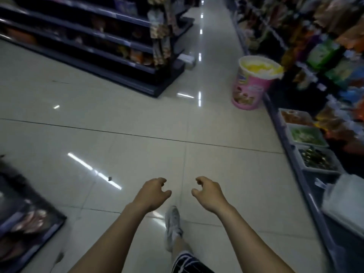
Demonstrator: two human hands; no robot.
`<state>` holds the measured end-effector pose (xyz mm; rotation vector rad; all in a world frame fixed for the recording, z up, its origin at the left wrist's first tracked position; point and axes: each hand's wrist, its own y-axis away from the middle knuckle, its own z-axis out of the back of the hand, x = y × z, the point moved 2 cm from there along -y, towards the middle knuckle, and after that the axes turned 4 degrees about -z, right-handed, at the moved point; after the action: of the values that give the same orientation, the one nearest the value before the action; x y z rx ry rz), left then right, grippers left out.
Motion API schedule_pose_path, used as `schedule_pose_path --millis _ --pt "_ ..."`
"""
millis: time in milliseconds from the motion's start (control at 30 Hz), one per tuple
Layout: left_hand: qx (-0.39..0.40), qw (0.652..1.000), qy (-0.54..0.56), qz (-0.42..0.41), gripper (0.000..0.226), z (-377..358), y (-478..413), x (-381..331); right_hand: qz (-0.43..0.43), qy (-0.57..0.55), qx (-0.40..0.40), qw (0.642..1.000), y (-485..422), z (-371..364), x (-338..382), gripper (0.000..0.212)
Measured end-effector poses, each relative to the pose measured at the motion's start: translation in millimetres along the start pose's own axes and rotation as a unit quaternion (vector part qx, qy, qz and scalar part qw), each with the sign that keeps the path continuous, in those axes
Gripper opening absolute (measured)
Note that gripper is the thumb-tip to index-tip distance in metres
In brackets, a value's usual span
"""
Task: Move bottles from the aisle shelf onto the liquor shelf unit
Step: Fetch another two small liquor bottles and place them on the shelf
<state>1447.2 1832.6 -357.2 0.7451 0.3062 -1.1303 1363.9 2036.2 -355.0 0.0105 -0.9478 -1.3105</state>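
left hand (152, 193) and right hand (209, 193): both extended forward above the tiled floor (118, 119), near each other, fingers loosely curled, holding nothing. aisle shelf (285, 138): runs along the right side, stocked with blurred packaged goods, with bins (307, 134) on its lowest tier. whether its stock includes bottles cannot be told. dark shelf unit (126, 62): upper left. pink tub (252, 83): on the floor, just beside the aisle shelf. white sneaker (173, 223): below the hands.
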Motion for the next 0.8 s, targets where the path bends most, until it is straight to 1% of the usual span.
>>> schedule_pose_path --millis 200,367,533,667,800 --pt "-0.055 0.993 0.033 0.096 0.056 112 -93 69 0.069 0.041 0.08 0.994 -154 -17 130 0.065" --pt "-0.117 0.98 0.05 0.15 0.054 212 -156 114 0.122 0.091 0.142 0.978 -252 -31 248 0.067" --pt "-0.149 0.967 0.075 0.193 0.058 284 -221 168 0.169 0.131 0.165 0.963 -337 -48 352 0.063" --pt "-0.159 0.961 0.103 0.203 0.06 339 -289 222 0.186 0.151 0.174 0.955 -421 -70 435 0.063" --pt "-0.174 0.954 0.125 0.209 0.06 412 -367 280 0.196 0.171 0.181 0.948 -506 -94 528 0.064"
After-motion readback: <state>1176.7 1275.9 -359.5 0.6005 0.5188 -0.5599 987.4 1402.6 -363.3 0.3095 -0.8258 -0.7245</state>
